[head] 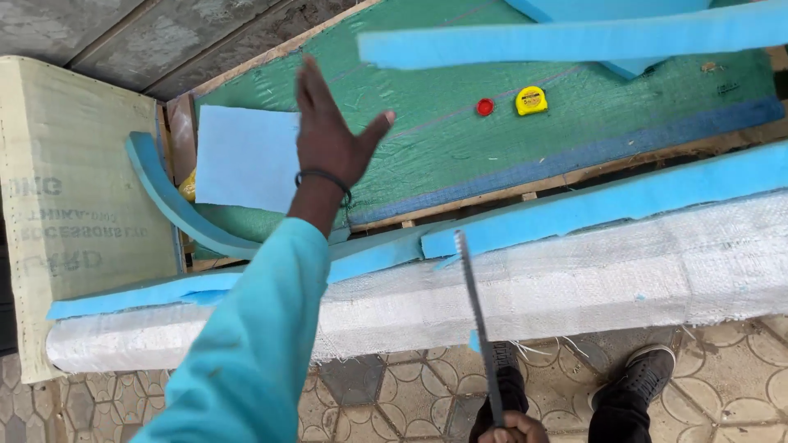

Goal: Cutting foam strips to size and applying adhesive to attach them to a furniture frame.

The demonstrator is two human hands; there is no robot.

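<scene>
Saw blade (474, 316) upright in right hand (513, 428), left hand (328, 135) empty

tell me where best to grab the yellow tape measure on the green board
Take the yellow tape measure across its two flat side faces, coming straight down from above. It lies flat on the green board, with only the red cap close on its left, so the far and near edges are free.

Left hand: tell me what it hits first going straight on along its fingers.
The left hand points up and away over the green sheet. Nothing shows ahead before the sheet's far wooden edge, though depth is unclear.
</scene>
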